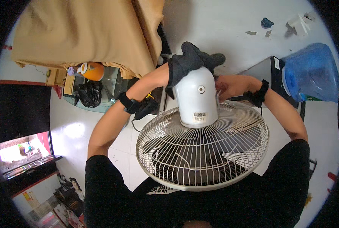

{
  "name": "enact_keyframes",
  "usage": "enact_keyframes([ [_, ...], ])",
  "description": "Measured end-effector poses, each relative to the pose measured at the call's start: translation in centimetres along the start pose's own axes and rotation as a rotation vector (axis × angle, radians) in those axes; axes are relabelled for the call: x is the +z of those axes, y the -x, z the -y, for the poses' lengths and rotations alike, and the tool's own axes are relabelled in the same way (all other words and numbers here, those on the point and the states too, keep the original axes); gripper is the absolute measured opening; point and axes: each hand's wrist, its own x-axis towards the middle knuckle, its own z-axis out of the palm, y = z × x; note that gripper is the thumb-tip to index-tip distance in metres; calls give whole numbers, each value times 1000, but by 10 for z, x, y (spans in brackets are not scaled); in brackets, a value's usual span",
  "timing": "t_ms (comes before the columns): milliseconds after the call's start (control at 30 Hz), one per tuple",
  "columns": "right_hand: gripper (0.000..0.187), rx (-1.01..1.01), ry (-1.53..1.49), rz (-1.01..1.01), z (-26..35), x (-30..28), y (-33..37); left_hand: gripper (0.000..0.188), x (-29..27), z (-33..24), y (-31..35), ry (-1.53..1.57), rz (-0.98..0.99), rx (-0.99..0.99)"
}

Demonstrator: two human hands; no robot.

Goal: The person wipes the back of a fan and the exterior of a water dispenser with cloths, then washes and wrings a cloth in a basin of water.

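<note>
An electric fan (196, 91) stands close against my chest, its white rounded motor housing towards the top and its round wire cage (200, 152) below. Black cloth (194, 60), perhaps a glove or a mitt, covers my left hand (165, 74) past the wrist, beside the upper left of the housing; its fingers are hidden. My right hand (232, 86) is at the right side of the housing, its fingers curled in against it. The fingertips are partly hidden, so what they grip cannot be made out. Both wrists wear black bands.
A tan cloth (89, 34) drapes over furniture at the upper left. Below it, a glass shelf (108, 81) bears an orange container (92, 71) and a black plastic bag (90, 95). A blue water-cooler bottle (312, 72) stands at right; a dark blue object (266, 23) lies on the floor.
</note>
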Motion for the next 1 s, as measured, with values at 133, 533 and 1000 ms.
enact_keyframes([
  [133,43,86,80,-42,0,1,7,57,2,4,-1,-73,-27,99],
  [533,15,-63,6,-432,14,11,103,52,-54,52,162,-924,-172,-627],
  [1000,19,132,-219,-1456,-21,175,179,46,-23,75,315,-489,-389,-717],
])
